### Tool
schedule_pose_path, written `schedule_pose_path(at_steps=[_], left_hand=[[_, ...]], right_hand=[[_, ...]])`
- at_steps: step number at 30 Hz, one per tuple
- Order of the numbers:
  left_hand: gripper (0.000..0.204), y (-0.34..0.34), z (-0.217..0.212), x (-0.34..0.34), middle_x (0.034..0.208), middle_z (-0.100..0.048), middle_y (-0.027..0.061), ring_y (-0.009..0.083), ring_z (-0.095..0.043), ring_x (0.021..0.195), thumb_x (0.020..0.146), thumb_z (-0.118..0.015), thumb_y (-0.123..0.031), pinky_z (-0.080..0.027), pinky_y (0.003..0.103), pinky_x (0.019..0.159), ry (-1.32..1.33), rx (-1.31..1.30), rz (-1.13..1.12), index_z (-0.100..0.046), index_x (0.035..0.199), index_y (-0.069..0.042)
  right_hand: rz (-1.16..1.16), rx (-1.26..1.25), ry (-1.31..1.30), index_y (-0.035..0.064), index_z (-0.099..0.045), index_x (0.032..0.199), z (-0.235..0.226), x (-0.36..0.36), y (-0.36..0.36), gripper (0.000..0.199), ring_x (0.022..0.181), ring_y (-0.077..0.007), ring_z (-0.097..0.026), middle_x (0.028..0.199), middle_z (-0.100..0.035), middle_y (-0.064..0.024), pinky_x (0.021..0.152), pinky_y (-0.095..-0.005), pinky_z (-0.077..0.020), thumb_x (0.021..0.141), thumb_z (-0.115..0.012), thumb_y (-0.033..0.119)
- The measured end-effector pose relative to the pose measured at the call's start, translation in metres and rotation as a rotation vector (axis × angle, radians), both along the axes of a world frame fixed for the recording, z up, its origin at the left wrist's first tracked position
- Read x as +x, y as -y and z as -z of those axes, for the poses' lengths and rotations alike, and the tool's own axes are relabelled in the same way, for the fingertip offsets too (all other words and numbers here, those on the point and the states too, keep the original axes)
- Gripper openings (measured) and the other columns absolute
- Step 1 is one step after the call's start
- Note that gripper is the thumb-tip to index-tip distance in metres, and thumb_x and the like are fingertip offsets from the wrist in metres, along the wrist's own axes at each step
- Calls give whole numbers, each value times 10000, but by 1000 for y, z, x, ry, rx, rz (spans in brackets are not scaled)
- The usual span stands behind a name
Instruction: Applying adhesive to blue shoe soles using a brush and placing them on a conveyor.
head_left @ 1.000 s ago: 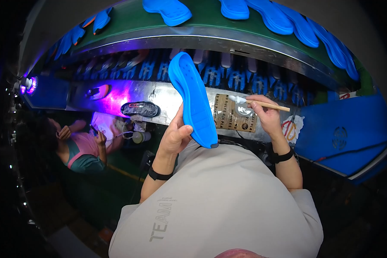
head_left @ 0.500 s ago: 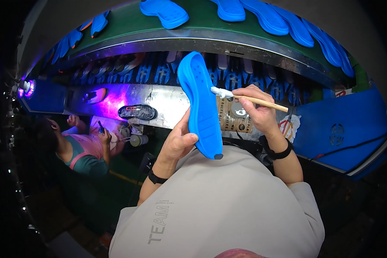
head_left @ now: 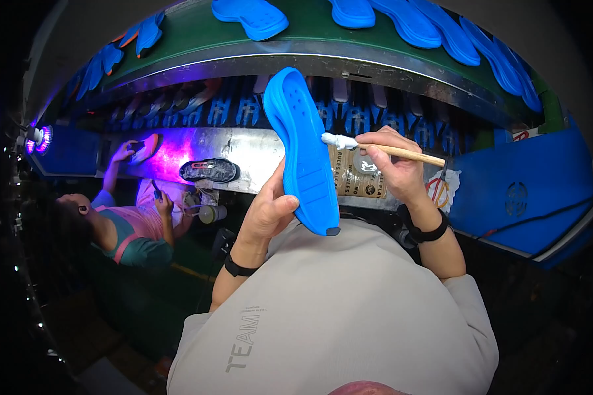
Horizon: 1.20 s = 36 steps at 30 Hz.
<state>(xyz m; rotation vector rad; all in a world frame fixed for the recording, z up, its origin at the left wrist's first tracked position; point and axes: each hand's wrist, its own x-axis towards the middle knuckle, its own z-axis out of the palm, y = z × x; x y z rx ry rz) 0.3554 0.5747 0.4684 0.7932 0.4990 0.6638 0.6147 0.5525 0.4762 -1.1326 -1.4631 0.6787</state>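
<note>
A blue shoe sole [head_left: 308, 158] is raised in front of my chest, its hollow side facing up toward me and its dark-tipped end nearest my shirt. My left hand [head_left: 270, 209] grips its left edge low down, thumb over the rim. Between the fingers and thumb of my right hand [head_left: 396, 163] is a wooden-handled brush [head_left: 402, 153]. The brush's white head lies at the right edge of the sole; I cannot tell whether it touches.
Several blue soles [head_left: 408, 23] lie on a green conveyor [head_left: 191, 33] beyond the bench. A dark shoe [head_left: 209, 170] rests on the metal bench [head_left: 250, 155]. Scissors [head_left: 439, 189] with orange handles lie at right. A co-worker [head_left: 135, 227] sits at left, reaching to another shoe [head_left: 146, 149].
The sole has moved slightly away from me and left, with my left hand. My right hand has barely moved. The co-worker's hand has reached out to a shoe on the bench.
</note>
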Motion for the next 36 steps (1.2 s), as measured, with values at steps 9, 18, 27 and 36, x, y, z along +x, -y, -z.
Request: schedule_pose_path(at_steps=[9,18,27,36], left_hand=[[1126,-2,0,-13,1497,-417,166,261,-435,1390,761,-797,-428,-365,413,1153,30,55,-62,-169,1581,20],[1089,-3,2,-18,1510,-417,152,263,-442,1387,758,-817,-314,-365,413,1151,-6,146,-74,-187,1583,16],[1115,-2,0,-25,1507,-423,157,267,-452,1381,749,-845,-323,-371,409,1144,-8,184,-103,-188,1583,17],[1115,-6,6,-31,1498,-430,160,264,-459,1373,752,-841,-342,-381,400,1137,-28,240,-171,-191,1579,27]], right_hand=[[-148,-35,32,10,-754,919,-5,-13,21,147,702,-204,-598,819,-731,-103,684,-344,-466,808,-659,29],[-136,-81,15,-6,-750,940,-13,-17,22,142,744,-207,-621,821,-727,-102,722,-343,-471,852,-672,75],[-145,-54,96,16,-751,922,-10,-24,31,139,705,-199,-602,795,-718,-85,695,-344,-447,820,-665,52],[-290,-24,105,13,-745,903,-16,-24,32,135,687,-191,-601,770,-713,-75,689,-334,-434,820,-656,69]])
